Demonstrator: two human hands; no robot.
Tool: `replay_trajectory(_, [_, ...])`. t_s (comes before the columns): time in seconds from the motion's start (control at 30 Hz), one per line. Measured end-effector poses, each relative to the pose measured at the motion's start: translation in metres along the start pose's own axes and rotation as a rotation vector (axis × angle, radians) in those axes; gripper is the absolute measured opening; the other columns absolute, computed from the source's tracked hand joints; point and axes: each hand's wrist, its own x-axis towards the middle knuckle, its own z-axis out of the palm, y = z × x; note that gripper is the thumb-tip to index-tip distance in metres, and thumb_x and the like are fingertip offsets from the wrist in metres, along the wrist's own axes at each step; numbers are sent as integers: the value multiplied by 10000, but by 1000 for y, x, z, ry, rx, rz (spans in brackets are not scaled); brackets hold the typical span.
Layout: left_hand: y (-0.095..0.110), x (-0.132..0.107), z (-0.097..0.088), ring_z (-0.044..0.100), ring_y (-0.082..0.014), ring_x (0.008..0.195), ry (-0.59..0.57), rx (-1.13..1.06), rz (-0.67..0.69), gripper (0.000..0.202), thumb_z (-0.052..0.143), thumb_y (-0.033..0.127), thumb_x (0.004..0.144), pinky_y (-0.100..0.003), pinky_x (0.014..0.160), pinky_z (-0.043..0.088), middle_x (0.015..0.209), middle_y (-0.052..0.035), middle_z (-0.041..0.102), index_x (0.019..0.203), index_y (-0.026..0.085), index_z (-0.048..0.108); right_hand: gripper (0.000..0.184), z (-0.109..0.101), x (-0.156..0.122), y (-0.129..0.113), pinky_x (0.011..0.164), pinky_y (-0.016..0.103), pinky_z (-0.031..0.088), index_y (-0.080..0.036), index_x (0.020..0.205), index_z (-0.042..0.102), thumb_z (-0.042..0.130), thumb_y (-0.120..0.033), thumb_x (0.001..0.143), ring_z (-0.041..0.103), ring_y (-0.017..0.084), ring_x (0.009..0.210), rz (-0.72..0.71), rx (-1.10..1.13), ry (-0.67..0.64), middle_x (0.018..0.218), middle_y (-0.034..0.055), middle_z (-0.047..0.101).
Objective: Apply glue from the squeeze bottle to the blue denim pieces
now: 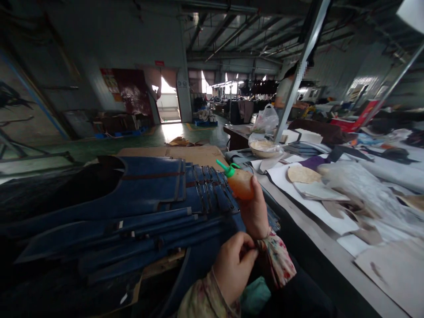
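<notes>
The left hand [233, 268] has a narrow grip, fingers pinched together on nothing clearly visible. The right hand [254, 211] grips an orange squeeze bottle [241, 183] with a green nozzle, just above stacked blue leather panels [132, 212], beside a table [326, 251] strewn with paper patterns [391, 274].

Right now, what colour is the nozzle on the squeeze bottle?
Green nozzle, best in the head view.

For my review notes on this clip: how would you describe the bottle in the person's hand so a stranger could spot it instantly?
Left of the long paper-strewn workbench lies a stack of dark blue panels. Over its right end, the person's right hand holds a small squeeze bottle of amber liquid, set apart from the flat panels and sheets nearby by its bright green nozzle.
</notes>
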Motion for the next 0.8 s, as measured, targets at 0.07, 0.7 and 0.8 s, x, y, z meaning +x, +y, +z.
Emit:
replay_trajectory(0.07, [1, 1, -5, 447, -93, 641, -45, -167, -68, 31, 515, 145, 736, -232, 631, 365, 683, 24, 485, 766, 144, 508, 468, 3, -2, -1, 548, 205, 432, -220, 1126, 557, 577, -522, 770, 541, 141, 830, 66, 89, 21, 1117, 46, 564])
replay_trajectory(0.7, [13, -10, -22, 558, -197, 889, 17, 664, 253, 100, 483, 87, 843, -338, 776, 468, 915, -46, 606, 835, 150, 560, 320, 16, -15, -3, 490, 166, 494, -217, 972, 653, 614, -462, 771, 609, 105, 726, 273, 200, 27, 934, 2, 657])
replay_trajectory(0.8, [7, -12, -24, 572, -176, 905, 60, 569, 321, 71, 526, 84, 822, -295, 784, 473, 971, -42, 597, 826, 153, 544, 295, 20, -18, -4, 473, 162, 496, -208, 938, 658, 612, -451, 776, 607, 96, 682, 274, 206, 31, 876, -4, 659])
